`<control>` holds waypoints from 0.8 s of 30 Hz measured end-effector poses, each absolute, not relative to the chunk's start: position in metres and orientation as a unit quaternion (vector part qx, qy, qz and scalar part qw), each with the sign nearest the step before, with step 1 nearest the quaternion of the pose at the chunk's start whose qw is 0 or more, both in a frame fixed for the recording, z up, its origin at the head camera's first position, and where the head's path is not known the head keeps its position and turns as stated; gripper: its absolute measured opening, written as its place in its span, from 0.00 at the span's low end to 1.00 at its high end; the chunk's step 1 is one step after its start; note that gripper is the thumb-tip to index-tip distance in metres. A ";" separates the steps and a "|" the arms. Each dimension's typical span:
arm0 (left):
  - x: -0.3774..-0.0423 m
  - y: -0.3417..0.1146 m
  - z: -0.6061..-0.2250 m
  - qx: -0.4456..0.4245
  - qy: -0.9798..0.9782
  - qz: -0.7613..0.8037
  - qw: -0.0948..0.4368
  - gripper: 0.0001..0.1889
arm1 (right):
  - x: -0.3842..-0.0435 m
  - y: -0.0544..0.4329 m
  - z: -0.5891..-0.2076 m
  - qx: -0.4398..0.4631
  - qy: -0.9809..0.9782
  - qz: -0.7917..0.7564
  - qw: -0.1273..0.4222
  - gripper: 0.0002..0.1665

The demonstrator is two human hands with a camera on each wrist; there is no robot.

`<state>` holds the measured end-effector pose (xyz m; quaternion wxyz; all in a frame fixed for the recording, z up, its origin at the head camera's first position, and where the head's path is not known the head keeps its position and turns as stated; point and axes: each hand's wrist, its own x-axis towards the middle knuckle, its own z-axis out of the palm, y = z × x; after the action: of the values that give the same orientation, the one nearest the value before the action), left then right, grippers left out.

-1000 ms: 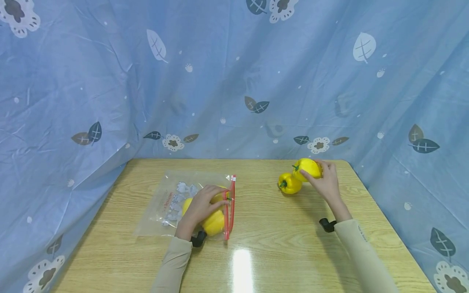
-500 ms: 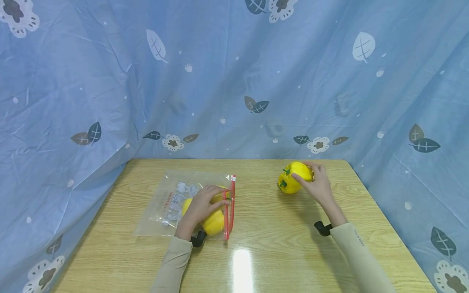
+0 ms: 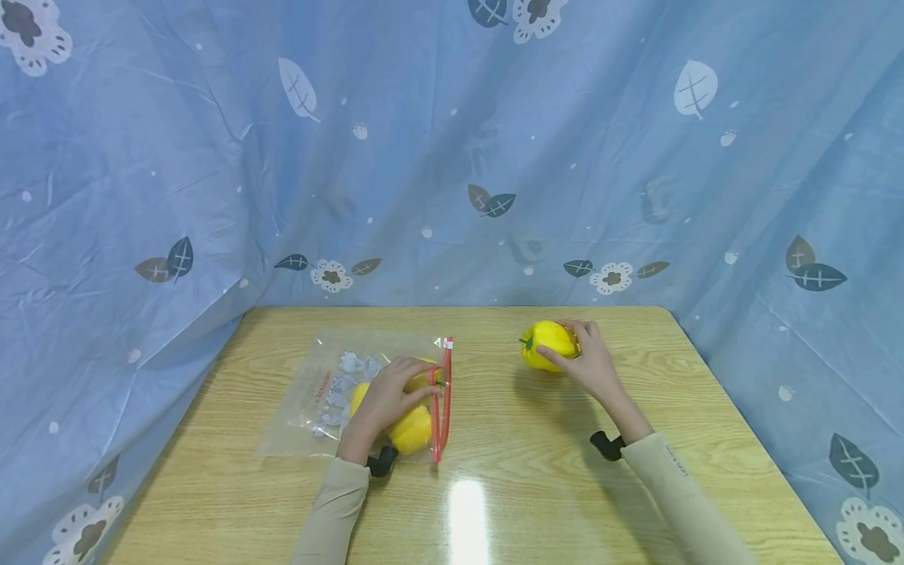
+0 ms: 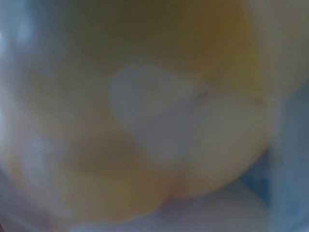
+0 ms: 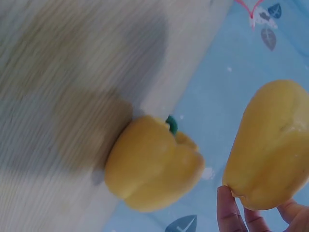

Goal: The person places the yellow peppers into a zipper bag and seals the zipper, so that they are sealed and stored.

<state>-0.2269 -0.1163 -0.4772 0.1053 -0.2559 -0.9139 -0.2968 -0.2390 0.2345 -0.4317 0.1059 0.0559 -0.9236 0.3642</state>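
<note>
At the right of the head view, my right hand grips a yellow bell pepper with its green stem pointing left. A second yellow bell pepper rests on the table in the right wrist view; the held one hides it in the head view. My left hand lies over a clear zip bag, its thumb and fingers curved round the film at the red-edged mouth. Inside the bag, yellow peppers show partly under that hand. The left wrist view is a blur of film and yellow.
The wooden table carries the bag on the left and the peppers on the right. A blue curtain with leaf and flower prints hangs behind and along both sides. A light reflection shines near the front.
My right hand has carried its pepper to the left and slightly down, so it now covers the second pepper in the head view. The left hand and bag have stayed put.
</note>
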 end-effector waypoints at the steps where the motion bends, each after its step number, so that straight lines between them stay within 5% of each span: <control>1: -0.227 -0.117 -0.477 -0.258 -0.913 -0.298 0.109 0.25 | -0.239 0.232 -0.432 0.059 -0.922 0.367 0.105 0.46; 24: -0.226 -0.116 -0.479 -0.255 -0.909 -0.306 0.124 0.22 | -0.237 0.174 -0.458 0.114 -0.922 0.361 0.076 0.46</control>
<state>-0.2258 -0.1161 -0.4786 0.1245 -0.2549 -0.9089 -0.3056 -0.2367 0.1739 -0.4579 0.0761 0.1142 -0.9224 0.3611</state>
